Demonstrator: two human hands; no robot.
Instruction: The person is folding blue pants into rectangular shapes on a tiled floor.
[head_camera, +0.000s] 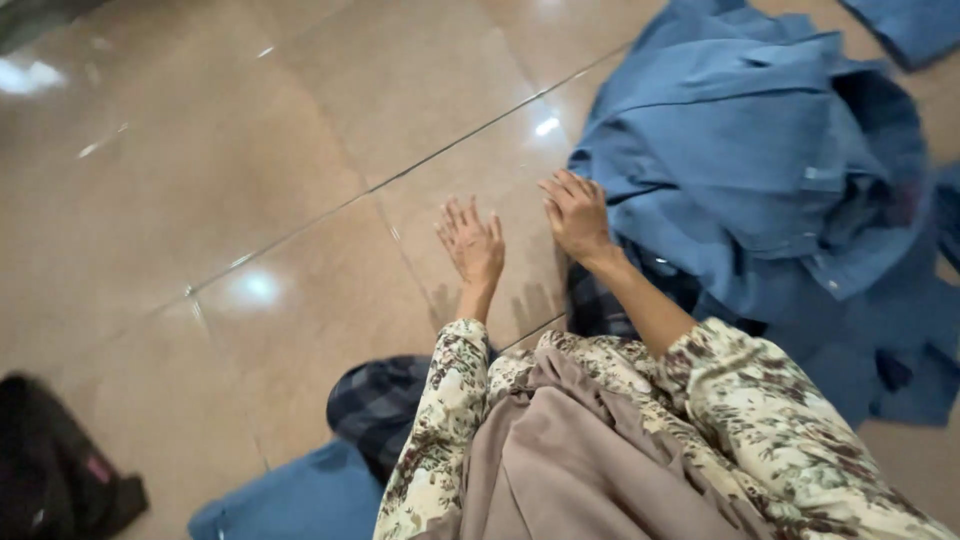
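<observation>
Left hand: the left hand (472, 243) hovered palm-down over the glossy tiled floor (250, 180), fingers spread apart and holding nothing; whether it touched the tile could not be told.
Right hand: the right hand (577, 216) lay flat and open, fingers together, its fingertips at the near edge of the blue shirts (740, 170); it gripped no cloth.
Sleeves: both arms came out of floral sleeves (770, 420) in cream and brown; a beige cloth (570, 460) draped between them.
Blue shirts: a rumpled heap of blue garments lay on the floor just right of the right hand, collars and plackets showing; it spread toward the picture's right edge.
Checked cloth: a dark checked cloth (378, 402) lay beside the left sleeve, low in the view; more of the same pattern showed under the right forearm.
Folded blue piece: a flat blue piece (300, 500) rested at the bottom edge, touching the checked cloth.
Far left: a dark bag (55, 465) sat well apart from both hands.
</observation>
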